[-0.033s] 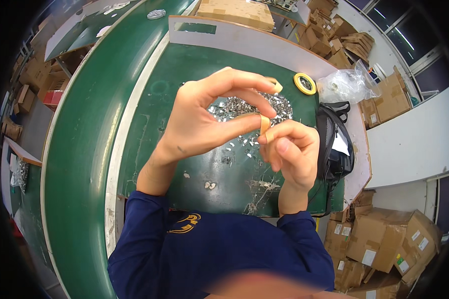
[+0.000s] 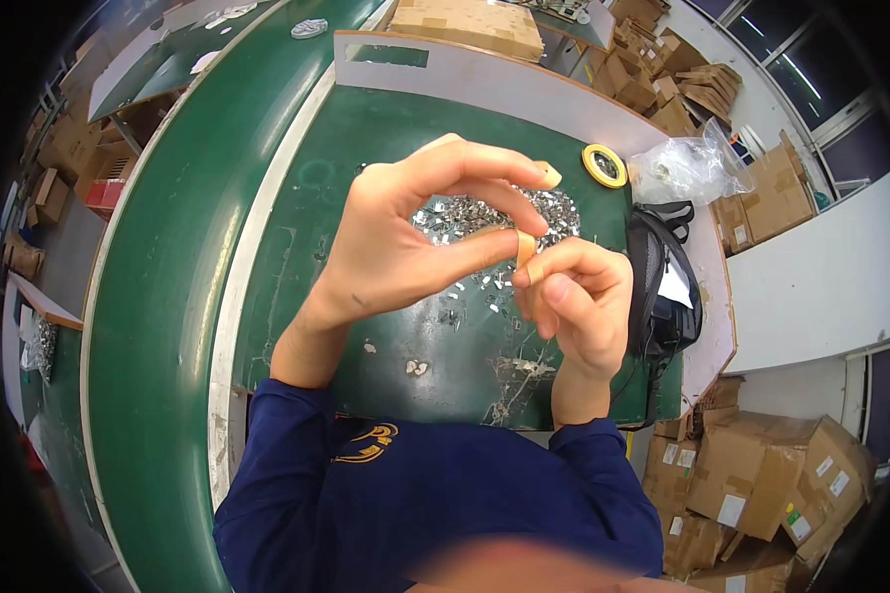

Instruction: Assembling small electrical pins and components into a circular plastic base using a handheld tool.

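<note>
Yellow tape [image 2: 526, 247] wraps the thumb of the left hand [image 2: 391, 237], which curves open. The right hand [image 2: 591, 306] curls close by; I can't tell if it grips.

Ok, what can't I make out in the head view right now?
All in the head view:
Pile of small metallic pieces: partly hidden behind the left hand; single pieces are too small to identify.
Yellowish strip on the left thumb: its far side is hidden by the thumb.
Right hand: curled fingers hide its palm.
Clear plastic bag: creases and glare obscure its contents.
</note>
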Available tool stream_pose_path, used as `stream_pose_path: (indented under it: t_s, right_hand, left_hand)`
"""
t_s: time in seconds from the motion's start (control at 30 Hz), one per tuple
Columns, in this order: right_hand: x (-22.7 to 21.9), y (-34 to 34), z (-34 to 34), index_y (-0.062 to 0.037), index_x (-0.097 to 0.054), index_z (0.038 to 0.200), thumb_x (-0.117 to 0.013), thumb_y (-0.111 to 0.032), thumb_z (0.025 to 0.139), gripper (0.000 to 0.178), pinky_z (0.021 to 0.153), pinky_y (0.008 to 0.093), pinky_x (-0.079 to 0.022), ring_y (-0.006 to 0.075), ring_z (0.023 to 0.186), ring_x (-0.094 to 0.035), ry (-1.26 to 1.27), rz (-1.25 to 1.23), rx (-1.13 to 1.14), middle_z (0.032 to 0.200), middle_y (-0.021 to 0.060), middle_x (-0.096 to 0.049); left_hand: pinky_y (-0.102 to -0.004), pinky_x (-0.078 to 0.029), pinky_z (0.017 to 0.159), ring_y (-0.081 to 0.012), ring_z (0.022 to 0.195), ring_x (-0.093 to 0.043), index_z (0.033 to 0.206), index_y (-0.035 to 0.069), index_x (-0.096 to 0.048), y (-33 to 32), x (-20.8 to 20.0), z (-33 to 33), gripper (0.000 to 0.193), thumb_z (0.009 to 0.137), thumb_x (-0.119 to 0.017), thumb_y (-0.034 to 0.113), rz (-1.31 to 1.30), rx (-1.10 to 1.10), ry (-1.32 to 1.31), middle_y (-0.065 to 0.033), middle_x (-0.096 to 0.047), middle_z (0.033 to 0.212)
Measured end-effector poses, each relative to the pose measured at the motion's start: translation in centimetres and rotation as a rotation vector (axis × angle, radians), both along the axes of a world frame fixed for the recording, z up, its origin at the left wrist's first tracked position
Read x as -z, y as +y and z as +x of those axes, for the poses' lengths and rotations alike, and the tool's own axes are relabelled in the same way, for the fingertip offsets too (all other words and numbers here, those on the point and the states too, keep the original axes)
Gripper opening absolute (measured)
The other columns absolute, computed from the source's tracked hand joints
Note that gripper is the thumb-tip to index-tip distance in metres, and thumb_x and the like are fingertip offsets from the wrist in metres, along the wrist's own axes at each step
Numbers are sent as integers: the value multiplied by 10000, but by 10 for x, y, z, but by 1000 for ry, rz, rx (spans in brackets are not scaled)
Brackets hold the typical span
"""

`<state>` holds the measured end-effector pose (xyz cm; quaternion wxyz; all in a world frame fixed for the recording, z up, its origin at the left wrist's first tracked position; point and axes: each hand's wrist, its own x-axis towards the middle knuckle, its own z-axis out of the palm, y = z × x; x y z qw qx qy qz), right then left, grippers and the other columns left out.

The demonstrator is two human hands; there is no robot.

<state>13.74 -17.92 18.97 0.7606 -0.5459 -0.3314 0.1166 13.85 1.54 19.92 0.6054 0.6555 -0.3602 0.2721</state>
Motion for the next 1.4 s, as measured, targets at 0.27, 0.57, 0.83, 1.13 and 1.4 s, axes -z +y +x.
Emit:
stream_pose_path:
  t_s: [0.27,0.57,0.83,1.13,1.4]
  right_hand:
    - [6,1,2,40,-633,779,-624,6,783,35,458,225,-372,72,479,-478,52,68,91,589,56,-570]
    - [6,4,8,60,-643,776,-497,-181,870,297,476,248,-376,104,460,-475,30,161,6,554,79,-553]
    - [1,5,5,72,-660,822,-419,-269,918,428,473,241,-362,107,470,-480,-28,-27,104,558,89,-559]
    - [0,5,-1,56,-674,864,-438,-274,946,415,483,238,-368,106,499,-495,-96,-80,209,588,83,-575]
    - [0,4,0,51,-672,1031,-480,-336,954,438,493,248,-416,114,527,-533,-335,-89,332,635,82,-599]
  left_hand:
    - [-306,-495,785,-167,854,-644,1030,-8,-645,-2,-3,-10,407,651,-750,-110,96,-115,-136,-118,-708,886]
    - [-253,-462,755,-131,808,-610,1035,72,-693,-7,-1,-13,395,660,-753,-37,11,-205,-69,-14,-722,859]
    - [-270,-438,765,-147,799,-592,1037,77,-696,-7,0,-15,405,652,-752,-34,36,-251,-92,0,-716,836]
    - [-299,-490,747,-199,892,-596,1009,19,-677,0,-6,-14,420,612,-785,-64,256,-256,-259,-82,-712,930]
    - [-351,-448,835,-245,933,-579,1182,20,-585,7,-5,-3,730,530,-892,138,156,-84,-250,-91,-657,1126]
